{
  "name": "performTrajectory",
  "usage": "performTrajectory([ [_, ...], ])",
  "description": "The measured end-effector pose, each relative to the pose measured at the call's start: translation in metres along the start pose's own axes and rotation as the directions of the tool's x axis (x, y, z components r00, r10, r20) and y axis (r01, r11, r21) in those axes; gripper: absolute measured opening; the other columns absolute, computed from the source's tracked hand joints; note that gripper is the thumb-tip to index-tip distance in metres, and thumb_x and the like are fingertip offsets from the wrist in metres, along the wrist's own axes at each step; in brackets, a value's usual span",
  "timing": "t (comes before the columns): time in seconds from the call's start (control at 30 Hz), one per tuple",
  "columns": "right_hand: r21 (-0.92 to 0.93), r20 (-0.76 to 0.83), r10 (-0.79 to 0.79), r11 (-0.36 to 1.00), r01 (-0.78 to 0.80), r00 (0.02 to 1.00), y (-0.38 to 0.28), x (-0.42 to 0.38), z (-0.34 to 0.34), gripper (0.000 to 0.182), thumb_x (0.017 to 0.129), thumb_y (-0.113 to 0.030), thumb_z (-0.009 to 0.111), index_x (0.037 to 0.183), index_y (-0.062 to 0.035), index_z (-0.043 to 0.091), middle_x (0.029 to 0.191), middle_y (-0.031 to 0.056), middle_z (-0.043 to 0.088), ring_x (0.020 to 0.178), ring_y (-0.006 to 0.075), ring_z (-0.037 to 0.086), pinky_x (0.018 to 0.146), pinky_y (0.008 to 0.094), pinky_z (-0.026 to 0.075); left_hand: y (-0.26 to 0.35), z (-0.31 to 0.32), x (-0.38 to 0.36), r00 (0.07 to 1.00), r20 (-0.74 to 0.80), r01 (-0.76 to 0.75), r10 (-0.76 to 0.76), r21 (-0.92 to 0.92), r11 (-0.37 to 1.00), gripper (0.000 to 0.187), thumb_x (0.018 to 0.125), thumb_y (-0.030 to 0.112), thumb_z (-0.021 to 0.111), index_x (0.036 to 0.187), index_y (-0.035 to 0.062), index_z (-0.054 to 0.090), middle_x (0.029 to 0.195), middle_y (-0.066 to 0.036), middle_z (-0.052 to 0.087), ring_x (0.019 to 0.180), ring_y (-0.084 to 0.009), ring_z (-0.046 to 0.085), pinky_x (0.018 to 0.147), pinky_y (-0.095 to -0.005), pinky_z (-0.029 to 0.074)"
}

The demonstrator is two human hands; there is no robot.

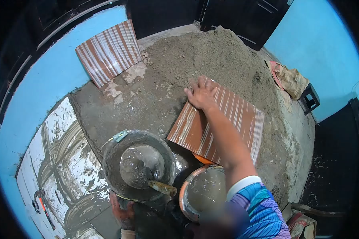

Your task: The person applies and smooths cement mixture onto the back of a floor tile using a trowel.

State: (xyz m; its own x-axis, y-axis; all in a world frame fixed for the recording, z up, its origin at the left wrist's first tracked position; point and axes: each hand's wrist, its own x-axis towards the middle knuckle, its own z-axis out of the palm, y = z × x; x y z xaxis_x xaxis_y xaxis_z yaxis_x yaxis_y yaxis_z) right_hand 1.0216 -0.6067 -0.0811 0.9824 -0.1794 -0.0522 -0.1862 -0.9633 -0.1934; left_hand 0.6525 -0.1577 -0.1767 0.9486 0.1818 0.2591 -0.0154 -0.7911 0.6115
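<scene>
Blue-walled room with bare cement floor [107,115] and sand heap [211,59] spread toward dark doorway. Right hand [202,94] laid flat, fingers spread, on upper corner of striped tile [231,127] resting on sand; tile's lower edge overlapping orange bowl [201,193] of grey slurry. Left hand [123,211] at bottom edge, partly hidden under mortar pan [137,163], apparently gripping its rim; fingers hard to make out. Trowel [159,185] sunk in wet mortar, blade concealed, handle showing. Second striped tile [109,51] leaned against wall. Hammer [42,205] on smeared white tiles [64,159], left. Cloth bag [289,79] by right wall; lower right corner cut off.
</scene>
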Motion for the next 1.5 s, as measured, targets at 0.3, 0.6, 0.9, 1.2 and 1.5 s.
performTrajectory([
  [0.3, -0.004, -0.069, 0.540, 0.841, -0.541, 0.839, 0.176, -0.095, -0.030, 0.060, 0.103, -0.059, 0.026, 0.157, -0.0334, 0.032, 0.163, 0.0172, 0.027, 0.152, 0.0369, 0.021, 0.122, 0.0576, 0.014, 0.010, -0.007, 0.008, 0.998, 0.014, 0.060, -0.060, -0.008, 0.998, 0.092, 0.081, 0.059, 0.075, 0.142, -0.0047, 0.048, 0.142, -0.032, 0.050, 0.134, -0.0485, 0.046, 0.111, -0.0524, 0.039],
  [0.6, 0.155, -0.068, 0.727, 0.684, -0.713, 0.683, 0.158, -0.121, -0.012, 0.082, 0.097, -0.066, 0.035, 0.160, -0.0160, 0.022, 0.164, 0.0289, 0.012, 0.150, 0.0526, 0.007, 0.116, 0.0693, 0.007, 0.012, 0.001, 0.004, 0.996, -0.062, 0.055, -0.059, -0.053, 0.997, 0.093, 0.081, 0.060, 0.073, 0.142, -0.0057, 0.048, 0.140, -0.031, 0.052, 0.131, -0.0472, 0.050, 0.110, -0.0518, 0.040],
  [0.9, 0.024, 0.120, -0.135, 0.991, 0.133, 0.983, -0.017, -0.075, -0.022, 0.065, 0.100, -0.057, 0.037, 0.156, -0.0251, 0.034, 0.165, 0.0210, 0.015, 0.153, 0.0437, 0.007, 0.120, 0.0659, 0.005, 0.010, -0.001, 0.003, 0.998, -0.021, 0.050, -0.052, -0.080, 0.996, 0.088, 0.082, 0.050, 0.077, 0.143, -0.0066, 0.046, 0.144, -0.031, 0.048, 0.137, -0.0466, 0.044, 0.114, -0.0509, 0.035],
  [1.2, 0.164, -0.044, 0.663, 0.743, -0.649, 0.747, 0.200, -0.105, -0.001, 0.072, 0.098, -0.063, 0.037, 0.159, -0.0271, 0.026, 0.165, 0.0225, 0.016, 0.152, 0.0452, 0.010, 0.116, 0.0691, 0.004, 0.003, 0.005, -0.004, 0.999, -0.029, 0.030, -0.030, -0.026, 0.999, 0.090, 0.087, 0.057, 0.068, 0.145, -0.0064, 0.042, 0.144, -0.034, 0.046, 0.138, -0.0490, 0.042, 0.113, -0.0542, 0.036],
  [1.5, 0.123, -0.035, 0.492, 0.866, -0.485, 0.870, 0.006, 0.016, -0.003, 0.076, 0.099, -0.065, 0.031, 0.159, -0.0182, 0.025, 0.164, 0.0271, 0.012, 0.149, 0.0555, 0.001, 0.116, 0.0708, 0.003, 0.010, 0.003, -0.001, 0.999, -0.026, 0.031, -0.032, -0.030, 0.999, 0.087, 0.090, 0.056, 0.066, 0.145, -0.0071, 0.042, 0.144, -0.032, 0.048, 0.135, -0.0491, 0.045, 0.112, -0.0548, 0.037],
])
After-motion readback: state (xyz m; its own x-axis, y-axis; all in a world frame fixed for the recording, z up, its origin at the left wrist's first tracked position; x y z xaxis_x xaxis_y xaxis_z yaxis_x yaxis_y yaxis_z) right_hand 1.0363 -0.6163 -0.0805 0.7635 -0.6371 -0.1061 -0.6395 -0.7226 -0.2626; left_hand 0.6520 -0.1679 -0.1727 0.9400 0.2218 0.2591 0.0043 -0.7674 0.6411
